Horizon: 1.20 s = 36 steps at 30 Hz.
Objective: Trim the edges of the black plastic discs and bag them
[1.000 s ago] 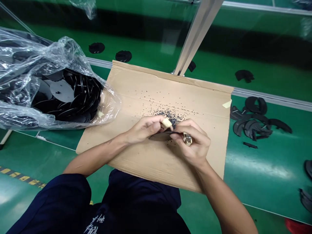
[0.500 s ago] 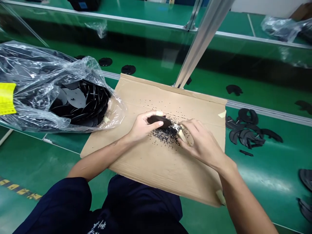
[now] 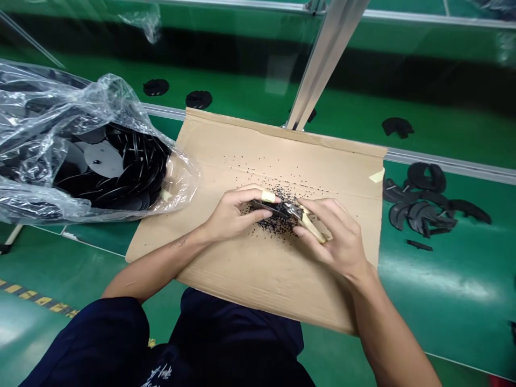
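Observation:
My left hand (image 3: 236, 212) pinches a thin black plastic disc (image 3: 269, 206) between thumb and fingers, tilted so that it shows nearly edge-on. Yellowish tape wraps one of its fingers. In my right hand (image 3: 336, 231) is a pair of cutting pliers (image 3: 308, 220) with cream-coloured handles; the metal jaws meet the right edge of the disc. Whether the jaws are closed on it I cannot tell. Below both hands, small black plastic scraps (image 3: 276, 226) lie scattered over a sheet of cardboard (image 3: 242, 274).
A clear plastic bag (image 3: 108, 91) on the left spills many black discs (image 3: 105, 159). Curved black pieces (image 3: 423, 212) are heaped on the green table (image 3: 455, 322) at right. A metal post (image 3: 318, 70) rises behind the cardboard. More black parts (image 3: 199, 99) lie beyond the rail.
The disc has tipped from showing its broad face to nearly edge-on. My right hand and the pliers have turned and shifted slightly, with more of the handles showing. The whole view has moved a little.

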Tool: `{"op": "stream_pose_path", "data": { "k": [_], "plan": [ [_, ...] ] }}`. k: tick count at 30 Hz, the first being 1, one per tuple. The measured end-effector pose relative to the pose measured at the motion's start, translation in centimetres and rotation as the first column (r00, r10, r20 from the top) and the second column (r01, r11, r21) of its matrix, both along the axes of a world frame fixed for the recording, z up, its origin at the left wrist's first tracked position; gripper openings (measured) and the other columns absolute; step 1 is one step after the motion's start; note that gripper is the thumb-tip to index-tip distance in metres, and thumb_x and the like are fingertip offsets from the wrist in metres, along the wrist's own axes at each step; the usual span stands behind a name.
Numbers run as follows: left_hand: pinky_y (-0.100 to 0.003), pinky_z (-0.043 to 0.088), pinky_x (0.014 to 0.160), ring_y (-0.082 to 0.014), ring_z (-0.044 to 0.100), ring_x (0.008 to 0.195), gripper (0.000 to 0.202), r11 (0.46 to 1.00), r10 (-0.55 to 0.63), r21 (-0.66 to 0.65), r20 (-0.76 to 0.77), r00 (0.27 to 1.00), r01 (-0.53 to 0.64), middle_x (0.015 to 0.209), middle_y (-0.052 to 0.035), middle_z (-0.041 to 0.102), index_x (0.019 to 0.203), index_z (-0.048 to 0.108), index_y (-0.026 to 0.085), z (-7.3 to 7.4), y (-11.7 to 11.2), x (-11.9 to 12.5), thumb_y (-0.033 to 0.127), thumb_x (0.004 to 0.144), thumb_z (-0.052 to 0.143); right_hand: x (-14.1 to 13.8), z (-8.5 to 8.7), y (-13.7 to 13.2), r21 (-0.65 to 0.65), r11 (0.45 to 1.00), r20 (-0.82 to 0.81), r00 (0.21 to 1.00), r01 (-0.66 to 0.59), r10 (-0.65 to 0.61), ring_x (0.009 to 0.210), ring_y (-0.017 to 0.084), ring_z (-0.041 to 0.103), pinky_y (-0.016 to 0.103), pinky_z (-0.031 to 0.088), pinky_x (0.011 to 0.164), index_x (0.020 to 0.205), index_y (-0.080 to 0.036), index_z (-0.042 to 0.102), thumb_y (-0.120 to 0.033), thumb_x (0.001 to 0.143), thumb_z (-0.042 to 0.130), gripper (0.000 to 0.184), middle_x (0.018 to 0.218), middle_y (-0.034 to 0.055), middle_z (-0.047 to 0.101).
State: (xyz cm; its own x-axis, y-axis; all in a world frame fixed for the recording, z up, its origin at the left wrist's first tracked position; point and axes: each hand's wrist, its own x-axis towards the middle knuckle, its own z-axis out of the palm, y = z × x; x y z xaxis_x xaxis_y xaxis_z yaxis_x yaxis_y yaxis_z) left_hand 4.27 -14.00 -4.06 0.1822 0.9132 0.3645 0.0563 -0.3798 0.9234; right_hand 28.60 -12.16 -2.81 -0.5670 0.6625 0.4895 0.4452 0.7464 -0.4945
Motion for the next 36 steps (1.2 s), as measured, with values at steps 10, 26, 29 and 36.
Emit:
{"op": "stream_pose_path", "data": {
  "k": [10, 26, 29, 36],
  "plan": [
    [-0.031, 0.059, 0.091, -0.0158, 0.070, 0.099, 0.018, 1.000, -0.019, 0.020, -0.042, 0.999, 0.020, 0.104, -0.0063, 0.076, 0.105, 0.078, 0.021, 0.0, -0.3, 0.1, 0.021, 0.087, 0.077, 0.3, 0.6, -0.5, 0.110, 0.994, 0.105, 0.994, 0.017, -0.028, 0.082, 0.022, 0.061, 0.035, 0.050, 0.068, 0.134, -0.023, 0.061, -0.030, 0.094, 0.069, 0.041, 0.100, 0.0090, 0.071],
    [-0.030, 0.060, 0.085, -0.0160, 0.070, 0.095, 0.017, 0.998, -0.039, 0.036, -0.057, 0.998, 0.042, 0.102, -0.0068, 0.076, 0.104, 0.078, 0.021, 0.3, -0.5, 0.1, 0.025, 0.087, 0.078, 0.2, 0.6, -0.7, 0.201, 0.976, 0.118, 0.988, 0.079, -0.104, 0.075, 0.019, 0.062, 0.034, 0.049, 0.065, 0.128, -0.025, 0.064, -0.028, 0.097, 0.067, 0.031, 0.094, 0.0058, 0.074],
    [-0.031, 0.058, 0.083, -0.0161, 0.069, 0.094, 0.022, 0.994, -0.040, 0.091, -0.155, 0.987, 0.054, 0.101, -0.0062, 0.076, 0.109, 0.076, 0.021, 0.5, -0.5, 0.0, 0.027, 0.088, 0.076, 0.2, 0.3, -0.5, 0.213, 0.966, 0.170, 0.968, 0.145, -0.183, 0.079, 0.021, 0.061, 0.036, 0.047, 0.067, 0.126, -0.026, 0.066, -0.032, 0.096, 0.067, 0.031, 0.092, 0.0059, 0.073],
    [-0.034, 0.055, 0.085, -0.0164, 0.069, 0.094, 0.021, 0.957, 0.123, 0.289, -0.335, 0.934, -0.022, 0.103, -0.0064, 0.076, 0.112, 0.073, 0.020, 0.5, -0.3, -0.3, 0.021, 0.090, 0.072, 0.0, 0.1, -0.5, 0.078, 0.988, 0.104, 0.984, 0.134, -0.142, 0.083, 0.022, 0.060, 0.036, 0.046, 0.069, 0.124, -0.025, 0.067, -0.036, 0.092, 0.072, 0.034, 0.092, 0.0067, 0.070]
  ]
}}
